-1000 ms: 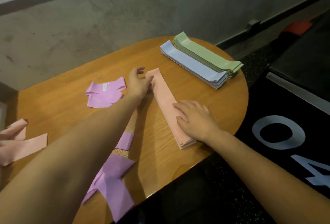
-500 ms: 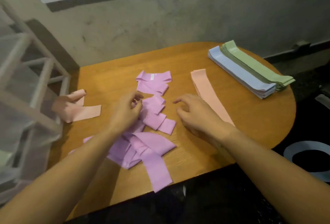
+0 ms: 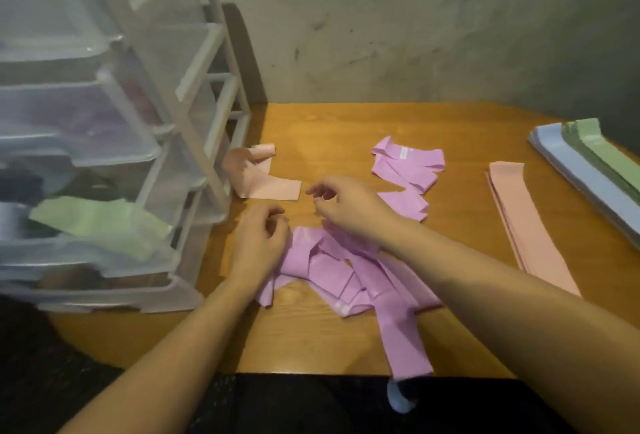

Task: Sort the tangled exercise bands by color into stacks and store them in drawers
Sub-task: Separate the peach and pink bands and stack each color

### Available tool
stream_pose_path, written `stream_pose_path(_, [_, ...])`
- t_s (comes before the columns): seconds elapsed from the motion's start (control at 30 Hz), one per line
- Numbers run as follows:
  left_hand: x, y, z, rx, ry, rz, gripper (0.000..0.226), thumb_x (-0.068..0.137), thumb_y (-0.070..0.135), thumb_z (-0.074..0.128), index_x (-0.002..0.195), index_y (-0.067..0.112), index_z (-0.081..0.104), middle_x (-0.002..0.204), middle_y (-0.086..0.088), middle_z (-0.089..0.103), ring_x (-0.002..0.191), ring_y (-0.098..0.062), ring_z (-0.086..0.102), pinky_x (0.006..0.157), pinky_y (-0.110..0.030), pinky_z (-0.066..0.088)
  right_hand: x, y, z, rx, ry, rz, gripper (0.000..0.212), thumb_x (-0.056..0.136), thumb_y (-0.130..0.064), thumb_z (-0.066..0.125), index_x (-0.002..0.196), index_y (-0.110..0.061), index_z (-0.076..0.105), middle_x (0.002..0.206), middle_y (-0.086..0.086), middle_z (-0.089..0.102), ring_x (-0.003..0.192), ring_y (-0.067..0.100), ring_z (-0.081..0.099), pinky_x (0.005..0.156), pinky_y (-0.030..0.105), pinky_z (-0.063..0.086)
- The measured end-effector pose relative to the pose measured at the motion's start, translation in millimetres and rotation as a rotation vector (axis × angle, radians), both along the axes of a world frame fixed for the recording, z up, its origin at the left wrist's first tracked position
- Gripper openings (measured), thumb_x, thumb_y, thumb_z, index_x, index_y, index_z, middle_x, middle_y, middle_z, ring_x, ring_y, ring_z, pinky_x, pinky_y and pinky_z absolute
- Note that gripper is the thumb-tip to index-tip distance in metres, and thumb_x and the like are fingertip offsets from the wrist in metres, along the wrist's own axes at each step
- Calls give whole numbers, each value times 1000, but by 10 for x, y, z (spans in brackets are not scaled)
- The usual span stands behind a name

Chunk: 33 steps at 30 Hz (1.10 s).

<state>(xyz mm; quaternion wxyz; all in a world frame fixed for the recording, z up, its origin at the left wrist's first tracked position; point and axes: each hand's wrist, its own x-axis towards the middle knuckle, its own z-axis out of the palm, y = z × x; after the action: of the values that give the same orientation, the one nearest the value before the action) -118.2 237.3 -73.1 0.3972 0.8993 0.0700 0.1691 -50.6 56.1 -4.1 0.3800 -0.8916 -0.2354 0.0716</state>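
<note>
**Purple bands left in a knot as both hands close in**

At far left, a translucent white plastic drawer unit [image 3: 114, 142] is seen standing on the rounded wooden table [image 3: 332, 122], with a loose pale green band [image 3: 100, 225] draped over the front of one drawer; it could be caught or crumpled if that drawer is pushed in. Just beside the unit, a curled peach-pink band [image 3: 263, 180] lies apart from its own kind and risks being overlooked or swept into the wrong pile.

The left hand [image 3: 258, 246] is held with fingers loosely curled at the edge of the tangled heap of flat purple bands [image 3: 346, 271]; whether anything is pinched cannot be told. The right hand [image 3: 349, 208] is poised over the heap, fingers relaxed and spread, gripping nothing visible. One purple strip hangs over the table's near edge, and a careless pull could drag it, or the knot, to the floor. A smaller folded cluster of purple bands [image 3: 408, 163] lies just beyond.

To the right, a flat stack of peach-pink bands [image 3: 519, 219] is laid out, then a pale blue stack [image 3: 568, 160] and a green stack [image 3: 602, 153] touching side by side at the edge, where a passing forearm could knock them askew.
</note>
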Motion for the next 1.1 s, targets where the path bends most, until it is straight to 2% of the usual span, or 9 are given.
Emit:
stream_pose_path(0.1, [-22,-34,35,-81,-7,30,13,88,29,57,102,29,58,96,8,64,88,-13,62,79,-44,54,124,413,51,-63,1,69,29,91,-14,57,115,-22,70,106,-11,67,96,14,62,86,31,49])
stream_pose_path(0.2, [-34,-46,69,-250,-2,120,10,84,25,54,93,30,51,82,13,61,77,-10,60,75,-46,53,270,771,24,-81,-12,104,36,89,-12,56,123,-20,67,125,-3,68,113,17,61,97,33,47])
stream_pose_path(0.4, [-25,14,81,-333,12,173,19,80,18,50,94,28,44,82,1,56,76,-23,59,70,-55,52,408,1302,-153,-100,15,70,49,91,-25,64,138,-24,54,121,3,68,108,20,64,89,35,53])
stream_pose_path(0.57, [-47,13,116,-343,12,183,22,80,10,51,93,25,42,83,-8,50,73,-24,52,69,-56,49,399,1195,-391,-66,-68,18,11,87,-33,69,92,-22,69,86,-3,71,84,17,64,71,36,49])
stream_pose_path(0.73, [-45,22,111,-307,-32,171,27,81,12,55,99,28,42,96,0,47,76,-15,53,72,-53,50,301,882,-419,45,-56,87,7,87,-26,71,89,-19,71,89,-7,71,85,12,64,80,36,50])
stream_pose_path(0.87, [-58,-1,117,-264,-83,143,41,82,24,63,114,30,39,113,12,38,83,-9,56,76,-47,54,177,566,-292,86,-145,49,10,80,-24,75,80,-28,66,97,-10,60,98,13,51,87,28,38])
stream_pose_path(0.97, [-76,-38,113,-160,-117,58,57,83,30,72,127,28,37,130,6,34,98,-16,60,80,-44,56,-4,319,-88,275,86,-7,22,82,-13,69,74,-28,55,84,-4,67,81,17,57,74,30,42])
stream_pose_path(1.03, [-97,-49,109,-110,-175,-32,65,79,33,74,131,29,34,136,3,33,113,-19,55,87,-43,54,-113,172,18,447,282,-81,22,88,-6,64,76,-21,52,68,3,54,64,19,47,61,31,39])
stream_pose_path(1.1, [-107,-39,96,-50,-220,-112,73,75,42,72,135,28,33,142,1,31,127,-19,45,97,-40,49,-200,44,94,589,402,-155,18,87,-12,60,76,-22,51,75,14,58,67,25,54,59,32,36])
